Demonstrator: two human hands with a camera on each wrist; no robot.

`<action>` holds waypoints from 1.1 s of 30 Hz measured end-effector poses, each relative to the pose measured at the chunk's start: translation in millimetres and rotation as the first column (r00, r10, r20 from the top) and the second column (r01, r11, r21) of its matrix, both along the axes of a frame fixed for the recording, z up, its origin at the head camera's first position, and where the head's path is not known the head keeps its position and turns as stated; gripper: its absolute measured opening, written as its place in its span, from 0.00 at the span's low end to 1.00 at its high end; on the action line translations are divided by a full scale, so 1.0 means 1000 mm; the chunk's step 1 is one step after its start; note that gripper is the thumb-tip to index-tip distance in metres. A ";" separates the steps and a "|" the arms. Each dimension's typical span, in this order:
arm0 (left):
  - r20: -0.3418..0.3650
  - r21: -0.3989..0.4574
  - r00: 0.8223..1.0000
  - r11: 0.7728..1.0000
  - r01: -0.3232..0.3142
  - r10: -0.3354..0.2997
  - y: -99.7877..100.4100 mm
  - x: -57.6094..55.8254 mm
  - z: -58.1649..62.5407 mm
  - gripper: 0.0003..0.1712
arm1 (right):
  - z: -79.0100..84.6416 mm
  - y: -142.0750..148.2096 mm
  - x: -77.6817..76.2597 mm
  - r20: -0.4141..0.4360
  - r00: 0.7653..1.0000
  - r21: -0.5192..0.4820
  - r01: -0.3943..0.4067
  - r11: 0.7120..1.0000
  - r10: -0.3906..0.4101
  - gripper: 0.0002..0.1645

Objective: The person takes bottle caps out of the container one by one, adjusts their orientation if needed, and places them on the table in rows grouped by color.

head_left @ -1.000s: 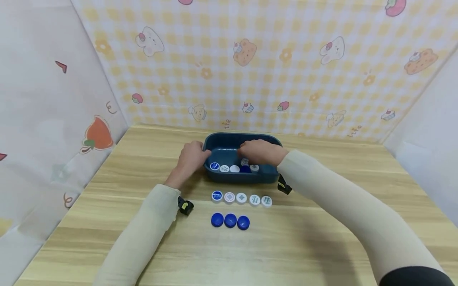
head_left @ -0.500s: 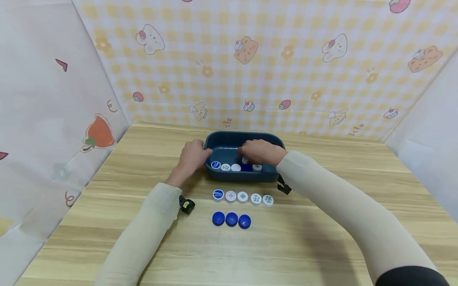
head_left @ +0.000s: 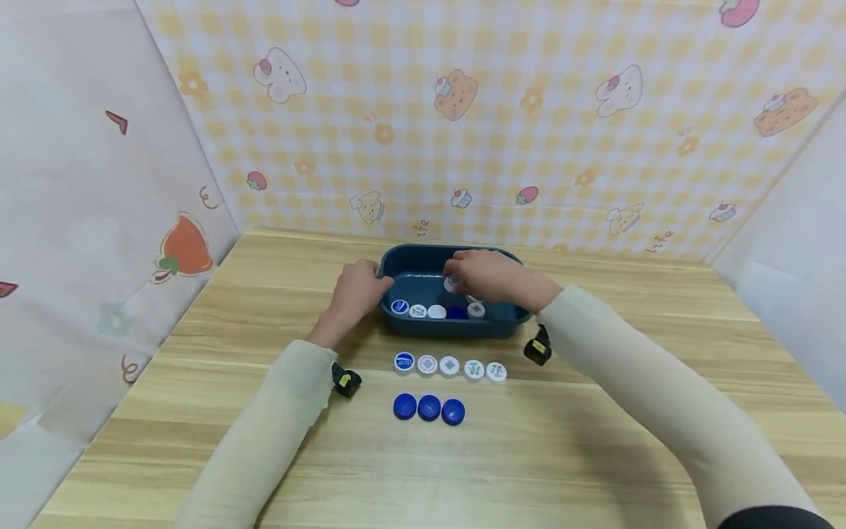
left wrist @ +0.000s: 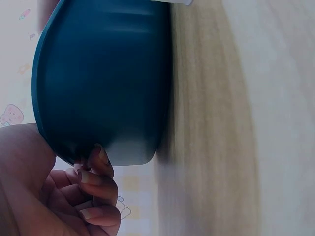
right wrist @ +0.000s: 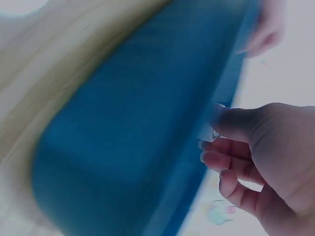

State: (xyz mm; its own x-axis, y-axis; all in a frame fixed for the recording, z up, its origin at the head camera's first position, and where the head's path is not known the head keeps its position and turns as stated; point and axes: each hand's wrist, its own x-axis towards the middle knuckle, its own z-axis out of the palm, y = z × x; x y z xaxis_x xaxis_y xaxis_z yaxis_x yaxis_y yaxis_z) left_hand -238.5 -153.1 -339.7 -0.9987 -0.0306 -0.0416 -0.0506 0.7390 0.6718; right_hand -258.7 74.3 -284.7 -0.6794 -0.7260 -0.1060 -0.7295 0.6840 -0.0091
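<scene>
A dark teal plastic tub (head_left: 449,328) stands at the back of the table. My left hand (head_left: 357,290) grips its left rim, thumb inside and fingers outside, as the left wrist view shows. Over the tub, my right hand (head_left: 492,278) pinches a white bottle cap (head_left: 452,283) between thumb and fingers. In the right wrist view this cap (right wrist: 206,133) is partly covered by the thumb. Inside the tub, along the near wall, lie a printed blue cap (head_left: 399,307), several white caps (head_left: 418,311) and a dark blue cap (head_left: 457,313).
In front of the tub is a row with one printed blue cap (head_left: 405,361) and several white printed caps (head_left: 449,366). Nearer still, three plain blue caps (head_left: 429,408) sit side by side. A patterned yellow-check cloth (head_left: 502,132) hangs behind the wooden table (head_left: 297,455).
My right hand has lifted a little inside the tub, its wrist shifting right, and the white bottle cap now shows at its fingertips. My left hand keeps its hold on the rim.
</scene>
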 end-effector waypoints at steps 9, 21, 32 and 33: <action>0.006 0.013 1.000 1.000 -0.004 0.004 0.001 -0.001 0.002 0.14 | 0.031 0.033 0.052 -0.109 0.992 -0.192 -0.091 0.977 0.071 0.18; -0.001 0.007 1.000 1.000 -0.001 0.001 0.002 0.002 0.001 0.15 | 0.005 0.084 0.106 -0.037 0.997 -0.122 -0.078 0.990 0.074 0.15; -0.009 0.001 1.000 1.000 -0.007 0.007 0.002 0.001 0.000 0.14 | -0.034 0.096 0.111 0.029 0.999 -0.093 -0.035 0.995 0.038 0.15; -0.007 0.003 1.000 1.000 -0.007 0.007 0.002 0.001 0.001 0.14 | -0.037 0.095 0.111 0.035 0.999 -0.092 -0.030 0.995 0.034 0.14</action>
State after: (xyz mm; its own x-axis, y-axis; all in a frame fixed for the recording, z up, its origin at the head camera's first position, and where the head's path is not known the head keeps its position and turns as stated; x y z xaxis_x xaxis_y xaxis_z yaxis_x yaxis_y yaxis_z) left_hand -237.3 -151.1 -339.2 -0.9987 -0.0377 -0.0342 -0.0509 0.7369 0.6741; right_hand -147.5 169.5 -321.4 -0.6527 -0.7550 -0.0625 -0.7489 0.6555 -0.0975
